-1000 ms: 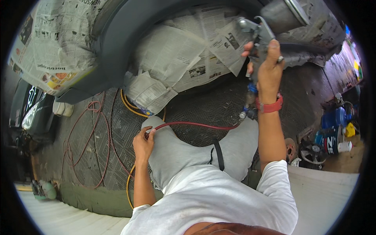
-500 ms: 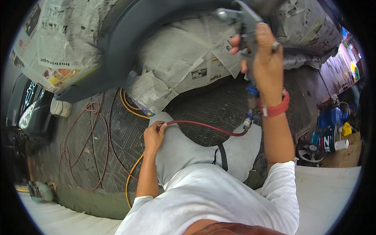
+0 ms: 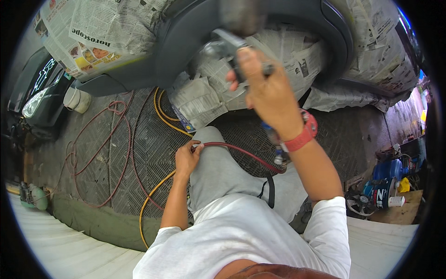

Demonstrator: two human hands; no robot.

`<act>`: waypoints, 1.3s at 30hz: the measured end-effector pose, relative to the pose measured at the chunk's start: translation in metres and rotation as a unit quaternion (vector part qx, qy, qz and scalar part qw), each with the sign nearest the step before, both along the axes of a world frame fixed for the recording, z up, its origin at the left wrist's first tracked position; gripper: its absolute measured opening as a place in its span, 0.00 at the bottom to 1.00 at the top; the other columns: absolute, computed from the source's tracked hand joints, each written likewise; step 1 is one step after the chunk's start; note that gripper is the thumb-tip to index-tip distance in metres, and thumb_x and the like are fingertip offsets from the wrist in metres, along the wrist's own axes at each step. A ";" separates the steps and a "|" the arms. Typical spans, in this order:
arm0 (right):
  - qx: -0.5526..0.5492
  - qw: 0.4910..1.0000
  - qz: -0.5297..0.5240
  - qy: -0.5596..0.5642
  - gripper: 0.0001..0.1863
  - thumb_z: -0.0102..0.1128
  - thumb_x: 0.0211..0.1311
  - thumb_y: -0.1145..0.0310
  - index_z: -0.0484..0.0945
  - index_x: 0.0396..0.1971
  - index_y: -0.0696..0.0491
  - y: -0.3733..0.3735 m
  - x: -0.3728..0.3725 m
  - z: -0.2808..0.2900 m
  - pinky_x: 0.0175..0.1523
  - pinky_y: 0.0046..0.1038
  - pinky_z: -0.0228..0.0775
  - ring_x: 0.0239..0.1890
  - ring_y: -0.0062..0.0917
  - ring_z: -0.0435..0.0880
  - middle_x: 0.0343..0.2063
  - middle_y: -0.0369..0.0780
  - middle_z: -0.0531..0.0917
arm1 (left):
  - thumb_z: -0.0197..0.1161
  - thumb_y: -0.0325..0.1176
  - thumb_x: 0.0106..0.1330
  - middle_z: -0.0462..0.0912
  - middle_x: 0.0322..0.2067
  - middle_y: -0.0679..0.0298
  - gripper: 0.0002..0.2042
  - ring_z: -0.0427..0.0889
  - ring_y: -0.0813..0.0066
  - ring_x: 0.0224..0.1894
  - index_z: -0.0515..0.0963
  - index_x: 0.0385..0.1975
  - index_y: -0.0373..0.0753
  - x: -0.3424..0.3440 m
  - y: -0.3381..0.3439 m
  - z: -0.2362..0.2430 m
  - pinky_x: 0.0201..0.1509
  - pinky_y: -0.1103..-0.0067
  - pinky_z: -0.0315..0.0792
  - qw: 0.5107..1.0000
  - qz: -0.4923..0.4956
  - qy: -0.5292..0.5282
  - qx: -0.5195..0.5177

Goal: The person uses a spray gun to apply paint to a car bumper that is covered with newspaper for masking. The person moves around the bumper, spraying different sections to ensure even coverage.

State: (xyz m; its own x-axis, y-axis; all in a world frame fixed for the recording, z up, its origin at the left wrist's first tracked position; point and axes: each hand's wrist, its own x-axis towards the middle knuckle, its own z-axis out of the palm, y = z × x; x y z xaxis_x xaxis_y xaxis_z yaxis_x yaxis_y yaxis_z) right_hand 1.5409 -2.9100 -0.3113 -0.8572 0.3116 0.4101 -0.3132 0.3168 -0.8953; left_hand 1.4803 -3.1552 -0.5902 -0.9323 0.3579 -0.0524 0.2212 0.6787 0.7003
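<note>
My right hand (image 3: pixel 274 100), with a red watch on its wrist, is closed round the handle of a metal spray gun (image 3: pixel 226 41), blurred by motion. A blurred grey cup-like part (image 3: pixel 241 17) shows at its top. The gun is held in front of a dark grey wheel-arch panel (image 3: pixel 174 49) of a vehicle. From the gun's lower end a red air hose (image 3: pixel 251 156) curves left across my lap. My left hand (image 3: pixel 186 160) pinches that hose above my left knee.
Newspaper (image 3: pixel 111 28) masks the vehicle around the panel. Loops of red hose (image 3: pixel 126 162) and a yellow hose (image 3: pixel 155 197) lie on the floor at the left, near a white bucket (image 3: pixel 78 100) and a dark car (image 3: pixel 39 88). Containers, including a blue jug (image 3: pixel 388 170), stand at the right.
My right hand has swept left with the spray gun along the panel. My left hand still holds the hose. The view has shifted slightly.
</note>
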 end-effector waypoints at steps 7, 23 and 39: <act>-0.002 0.970 -0.239 0.042 0.33 0.42 0.83 0.41 0.80 0.58 0.58 0.082 0.066 0.034 0.22 0.19 0.70 0.31 0.21 0.87 0.34 0.41 0.88 | 0.71 0.43 0.71 0.90 0.33 0.47 0.16 0.91 0.53 0.37 0.87 0.49 0.37 0.005 0.037 0.015 0.45 0.64 0.81 0.997 -0.074 -0.001 0.033; 0.014 0.975 -0.219 0.042 0.32 0.48 0.81 0.41 0.81 0.59 0.56 0.076 0.062 0.057 0.21 0.18 0.70 0.29 0.18 0.86 0.29 0.39 0.87 | 0.70 0.40 0.70 0.88 0.29 0.49 0.14 0.89 0.53 0.33 0.88 0.49 0.39 0.004 0.053 0.028 0.40 0.65 0.79 0.992 -0.116 0.010 0.049; 0.033 0.985 -0.170 0.025 0.36 0.45 0.81 0.37 0.78 0.62 0.57 0.083 0.038 0.074 0.20 0.18 0.72 0.31 0.20 0.89 0.32 0.42 0.88 | 0.71 0.41 0.71 0.90 0.32 0.50 0.15 0.89 0.56 0.34 0.87 0.50 0.39 0.007 0.040 0.011 0.42 0.66 0.80 0.992 -0.106 -0.031 0.060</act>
